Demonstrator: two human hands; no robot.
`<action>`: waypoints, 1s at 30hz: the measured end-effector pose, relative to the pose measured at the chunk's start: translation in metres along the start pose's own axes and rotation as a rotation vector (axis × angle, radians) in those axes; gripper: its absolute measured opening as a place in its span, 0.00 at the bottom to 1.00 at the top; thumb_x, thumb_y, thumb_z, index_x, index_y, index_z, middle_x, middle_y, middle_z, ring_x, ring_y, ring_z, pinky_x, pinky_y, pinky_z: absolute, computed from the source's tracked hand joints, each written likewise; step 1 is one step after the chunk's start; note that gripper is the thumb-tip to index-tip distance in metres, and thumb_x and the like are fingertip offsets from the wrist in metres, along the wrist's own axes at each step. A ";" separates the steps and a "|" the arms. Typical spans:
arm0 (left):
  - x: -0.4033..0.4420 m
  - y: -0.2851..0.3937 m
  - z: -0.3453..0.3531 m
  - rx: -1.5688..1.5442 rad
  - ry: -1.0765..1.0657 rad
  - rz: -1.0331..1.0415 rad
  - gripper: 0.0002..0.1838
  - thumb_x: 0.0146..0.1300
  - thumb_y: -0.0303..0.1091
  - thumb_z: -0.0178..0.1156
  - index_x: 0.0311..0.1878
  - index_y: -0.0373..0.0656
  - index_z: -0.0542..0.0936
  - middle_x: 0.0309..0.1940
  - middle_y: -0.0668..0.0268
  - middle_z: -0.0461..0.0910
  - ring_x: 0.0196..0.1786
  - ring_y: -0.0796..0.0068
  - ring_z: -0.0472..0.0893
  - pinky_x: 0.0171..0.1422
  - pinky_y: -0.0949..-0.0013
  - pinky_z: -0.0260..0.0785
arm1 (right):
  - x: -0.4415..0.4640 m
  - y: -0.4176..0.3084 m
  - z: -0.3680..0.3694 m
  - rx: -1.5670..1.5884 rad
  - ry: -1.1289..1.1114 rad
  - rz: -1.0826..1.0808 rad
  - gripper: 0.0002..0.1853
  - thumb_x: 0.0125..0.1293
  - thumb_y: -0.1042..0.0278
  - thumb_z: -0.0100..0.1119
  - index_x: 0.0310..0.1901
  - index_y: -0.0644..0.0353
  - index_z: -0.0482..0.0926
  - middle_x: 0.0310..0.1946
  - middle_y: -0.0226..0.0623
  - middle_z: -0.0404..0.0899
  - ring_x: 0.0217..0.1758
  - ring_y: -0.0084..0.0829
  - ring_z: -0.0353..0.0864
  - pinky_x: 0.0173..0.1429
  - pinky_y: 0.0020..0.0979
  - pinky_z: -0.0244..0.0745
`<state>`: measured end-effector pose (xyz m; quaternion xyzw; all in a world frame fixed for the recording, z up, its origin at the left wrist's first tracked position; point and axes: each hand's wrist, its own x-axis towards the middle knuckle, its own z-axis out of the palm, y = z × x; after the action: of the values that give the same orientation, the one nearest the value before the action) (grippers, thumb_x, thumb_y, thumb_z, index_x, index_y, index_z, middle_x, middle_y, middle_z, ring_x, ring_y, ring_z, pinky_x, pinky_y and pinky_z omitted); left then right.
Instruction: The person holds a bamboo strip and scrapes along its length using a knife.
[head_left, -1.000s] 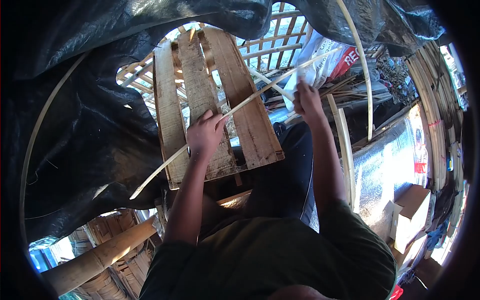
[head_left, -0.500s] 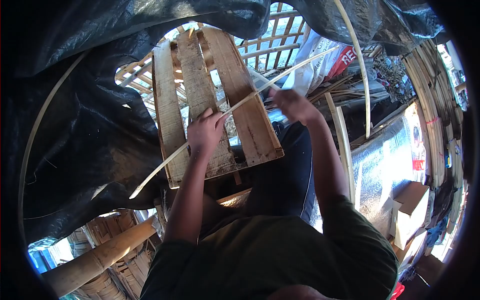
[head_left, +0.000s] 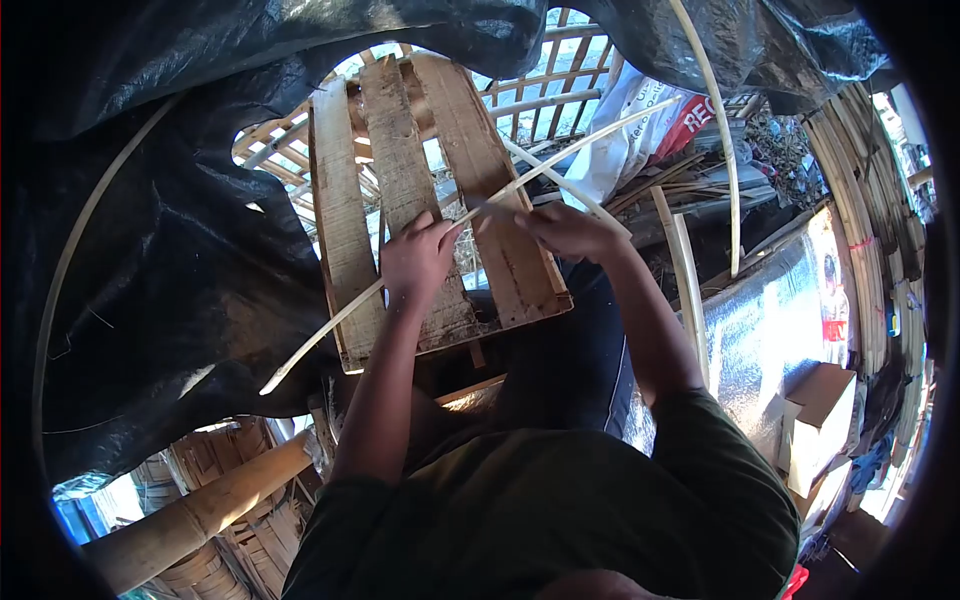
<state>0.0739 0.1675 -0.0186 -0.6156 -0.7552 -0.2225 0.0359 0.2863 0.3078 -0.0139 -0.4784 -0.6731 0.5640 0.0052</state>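
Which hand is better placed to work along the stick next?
Probably the right hand: it is close to the stick's middle, with something blurred at its fingers. The left hand grips the stick above the slats, so it seems better suited to steadying.

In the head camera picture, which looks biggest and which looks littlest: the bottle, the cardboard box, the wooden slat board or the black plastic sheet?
Largest to smallest, as they look here:
1. Black plastic sheet
2. Wooden slat board
3. Cardboard box
4. Bottle
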 end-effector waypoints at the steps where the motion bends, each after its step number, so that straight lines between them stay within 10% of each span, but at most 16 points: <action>1: 0.000 -0.001 0.002 -0.002 0.008 0.005 0.11 0.63 0.46 0.63 0.31 0.50 0.83 0.25 0.65 0.73 0.28 0.59 0.79 0.30 0.59 0.69 | -0.001 -0.003 -0.004 0.031 0.107 -0.023 0.28 0.76 0.47 0.41 0.31 0.66 0.74 0.11 0.32 0.66 0.15 0.26 0.73 0.18 0.33 0.66; 4: -0.001 -0.002 0.003 0.010 0.013 -0.001 0.11 0.63 0.46 0.63 0.32 0.50 0.84 0.25 0.65 0.73 0.29 0.59 0.80 0.30 0.59 0.69 | 0.026 0.021 -0.016 0.073 0.720 -0.082 0.30 0.75 0.46 0.42 0.32 0.69 0.79 0.13 0.42 0.73 0.18 0.36 0.78 0.23 0.38 0.71; 6: -0.001 -0.002 0.003 0.024 0.006 -0.001 0.11 0.63 0.46 0.63 0.32 0.50 0.84 0.26 0.65 0.73 0.29 0.60 0.80 0.30 0.59 0.69 | 0.031 0.023 -0.007 -0.269 0.567 -0.280 0.30 0.75 0.46 0.43 0.32 0.70 0.80 0.16 0.53 0.76 0.25 0.52 0.82 0.30 0.45 0.74; 7: -0.001 -0.003 0.003 0.021 0.003 0.003 0.11 0.63 0.46 0.63 0.33 0.51 0.84 0.26 0.64 0.73 0.29 0.60 0.80 0.30 0.59 0.70 | 0.005 -0.013 -0.004 -0.055 0.371 0.033 0.29 0.74 0.47 0.45 0.33 0.71 0.79 0.22 0.60 0.78 0.34 0.63 0.80 0.36 0.50 0.73; 11: -0.001 -0.003 0.002 -0.013 -0.003 0.011 0.11 0.63 0.46 0.63 0.33 0.51 0.85 0.27 0.64 0.74 0.30 0.60 0.80 0.31 0.60 0.71 | 0.018 0.000 -0.007 -0.049 0.724 -0.164 0.28 0.74 0.50 0.46 0.30 0.72 0.79 0.23 0.61 0.77 0.32 0.62 0.77 0.38 0.49 0.72; 19: -0.005 -0.005 0.002 -0.037 0.001 -0.008 0.12 0.64 0.48 0.62 0.35 0.52 0.86 0.27 0.64 0.74 0.31 0.59 0.81 0.32 0.58 0.72 | -0.035 0.010 0.030 -0.151 0.571 -0.636 0.18 0.70 0.57 0.56 0.34 0.68 0.78 0.21 0.56 0.75 0.26 0.53 0.78 0.33 0.41 0.71; 26: 0.003 -0.012 -0.014 -0.140 -0.087 -0.065 0.12 0.64 0.49 0.63 0.36 0.53 0.87 0.27 0.64 0.75 0.31 0.57 0.81 0.34 0.58 0.72 | -0.069 0.015 0.030 -0.722 0.322 -0.600 0.15 0.71 0.56 0.55 0.31 0.58 0.79 0.24 0.47 0.81 0.30 0.50 0.83 0.35 0.49 0.76; 30: 0.001 -0.016 -0.029 -0.159 -0.109 -0.115 0.12 0.63 0.49 0.63 0.37 0.53 0.87 0.26 0.65 0.74 0.28 0.60 0.80 0.33 0.58 0.70 | 0.012 0.074 -0.045 -0.936 0.747 -0.368 0.15 0.72 0.55 0.46 0.39 0.55 0.77 0.26 0.45 0.82 0.30 0.49 0.85 0.35 0.48 0.79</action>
<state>0.0518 0.1552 0.0032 -0.5834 -0.7700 -0.2495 -0.0672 0.3522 0.3428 -0.0606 -0.4711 -0.8728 -0.0060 0.1272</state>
